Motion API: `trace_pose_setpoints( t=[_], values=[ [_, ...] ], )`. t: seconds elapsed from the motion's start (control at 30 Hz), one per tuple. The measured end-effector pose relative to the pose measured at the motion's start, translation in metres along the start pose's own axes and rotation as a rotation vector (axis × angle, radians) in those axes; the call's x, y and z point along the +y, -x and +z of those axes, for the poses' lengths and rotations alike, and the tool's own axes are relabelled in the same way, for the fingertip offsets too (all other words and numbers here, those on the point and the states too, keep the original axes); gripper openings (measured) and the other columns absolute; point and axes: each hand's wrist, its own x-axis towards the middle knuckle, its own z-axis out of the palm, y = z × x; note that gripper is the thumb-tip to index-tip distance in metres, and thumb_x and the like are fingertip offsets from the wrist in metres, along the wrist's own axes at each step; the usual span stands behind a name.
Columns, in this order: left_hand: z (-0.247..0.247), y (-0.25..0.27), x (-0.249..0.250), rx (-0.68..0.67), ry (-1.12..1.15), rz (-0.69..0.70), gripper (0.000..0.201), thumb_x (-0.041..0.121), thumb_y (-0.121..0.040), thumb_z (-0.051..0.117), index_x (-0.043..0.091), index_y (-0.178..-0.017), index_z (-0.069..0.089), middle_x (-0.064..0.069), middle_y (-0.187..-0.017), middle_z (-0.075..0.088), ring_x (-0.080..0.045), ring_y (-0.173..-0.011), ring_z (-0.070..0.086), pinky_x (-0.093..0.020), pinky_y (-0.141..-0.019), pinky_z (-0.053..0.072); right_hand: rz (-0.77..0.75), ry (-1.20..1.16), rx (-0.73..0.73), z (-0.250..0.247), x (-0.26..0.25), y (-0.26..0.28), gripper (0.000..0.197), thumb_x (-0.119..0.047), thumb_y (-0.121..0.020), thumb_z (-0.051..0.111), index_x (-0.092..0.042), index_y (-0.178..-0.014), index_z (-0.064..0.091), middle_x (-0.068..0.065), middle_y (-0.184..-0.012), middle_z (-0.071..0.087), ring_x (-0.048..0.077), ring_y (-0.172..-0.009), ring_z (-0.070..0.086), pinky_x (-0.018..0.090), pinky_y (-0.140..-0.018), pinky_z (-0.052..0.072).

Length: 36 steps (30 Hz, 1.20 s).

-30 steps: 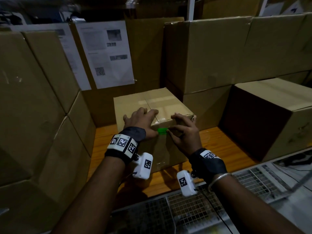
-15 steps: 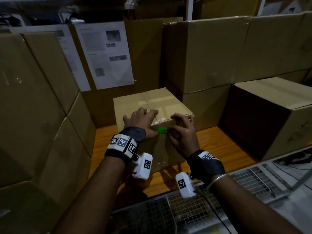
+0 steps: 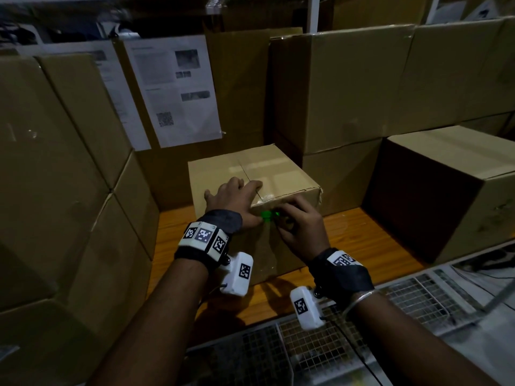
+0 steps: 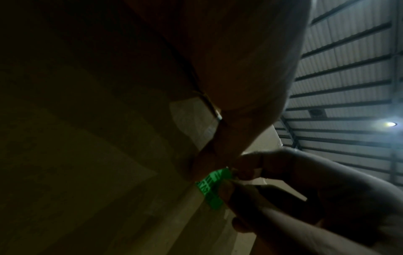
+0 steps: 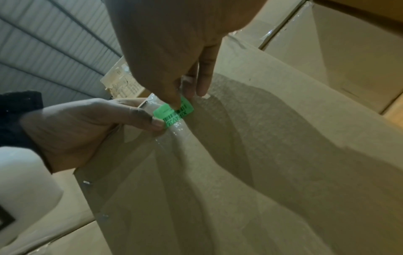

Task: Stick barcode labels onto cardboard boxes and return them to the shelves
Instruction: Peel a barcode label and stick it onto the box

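A small taped cardboard box (image 3: 278, 168) stands on the wooden shelf (image 3: 362, 240) in front of me. A green barcode label (image 3: 267, 215) lies on its front face just under the top edge. My left hand (image 3: 234, 196) rests flat on the box top, and its thumb (image 5: 152, 121) reaches down to the label's (image 5: 179, 113) left end. My right hand (image 3: 301, 221) is at the label's right side, with its thumb tip (image 5: 174, 103) pressing on the label. In the left wrist view the label (image 4: 212, 188) shows between both hands, dark and dim.
Large cardboard boxes stand stacked at the left (image 3: 41, 162), behind at the right (image 3: 348, 87) and on the shelf's right end (image 3: 446, 190). Printed sheets (image 3: 178, 90) are taped on the box behind. A wire mesh tray (image 3: 306, 352) lies below my forearms.
My right hand's fingers have come down off the box's top edge and drawn in over the label. The left hand and the box have stayed put.
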Motion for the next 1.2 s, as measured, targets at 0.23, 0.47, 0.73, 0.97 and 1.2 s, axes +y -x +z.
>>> trace_pose_setpoints(
  t=[0.23, 0.47, 0.73, 0.97, 1.2],
  values=[
    [0.001, 0.000, -0.001, 0.007, 0.007, 0.008, 0.085, 0.057, -0.071, 0.072, 0.043, -0.143, 0.027, -0.004, -0.140, 0.036, -0.029, -0.129, 0.038, -0.063, -0.107, 0.026, 0.034, -0.010, 0.080, 0.004, 0.002, -0.002, 0.032, 0.002, -0.070, 0.083, -0.007, -0.099, 0.074, 0.008, -0.103, 0.062, 0.009, -0.092, 0.054, 0.008, -0.078, 0.042],
    [-0.003, 0.002, 0.001, -0.010, 0.009, 0.011, 0.084, 0.055, -0.072, 0.072, 0.042, -0.143, 0.028, -0.005, -0.139, 0.037, -0.030, -0.128, 0.039, -0.064, -0.107, 0.025, 0.058, -0.092, 0.062, 0.003, 0.003, -0.002, 0.032, 0.003, -0.074, 0.079, -0.012, -0.101, 0.072, -0.008, -0.093, 0.064, 0.002, -0.081, 0.057, 0.012, -0.072, 0.047],
    [-0.005, 0.003, 0.001, -0.027, 0.004, 0.014, 0.085, 0.055, -0.074, 0.072, 0.041, -0.144, 0.027, -0.006, -0.142, 0.034, -0.031, -0.131, 0.036, -0.065, -0.108, 0.024, 0.232, -0.071, 0.026, 0.005, 0.002, -0.004, 0.017, -0.014, -0.082, 0.081, -0.011, -0.096, 0.073, -0.001, -0.087, 0.068, 0.010, -0.077, 0.061, 0.014, -0.067, 0.046],
    [-0.005, 0.003, 0.000, -0.036, 0.014, 0.017, 0.084, 0.053, -0.076, 0.070, 0.041, -0.146, 0.026, -0.006, -0.146, 0.033, -0.031, -0.134, 0.035, -0.065, -0.109, 0.022, 0.283, -0.131, -0.001, 0.003, -0.003, -0.003, 0.015, -0.022, -0.085, 0.078, -0.015, -0.099, 0.074, -0.005, -0.084, 0.069, 0.005, -0.076, 0.063, 0.022, -0.066, 0.053],
    [-0.006, 0.003, 0.001, -0.023, 0.036, 0.005, 0.075, 0.057, -0.083, 0.061, 0.039, -0.147, 0.027, -0.007, -0.150, 0.032, -0.030, -0.135, 0.035, -0.062, -0.111, 0.022, 0.561, -0.463, -0.039, 0.005, -0.003, -0.011, 0.018, -0.011, -0.078, 0.084, -0.022, -0.083, 0.070, 0.004, -0.079, 0.073, 0.024, -0.080, 0.073, 0.048, -0.075, 0.062]
  ],
)
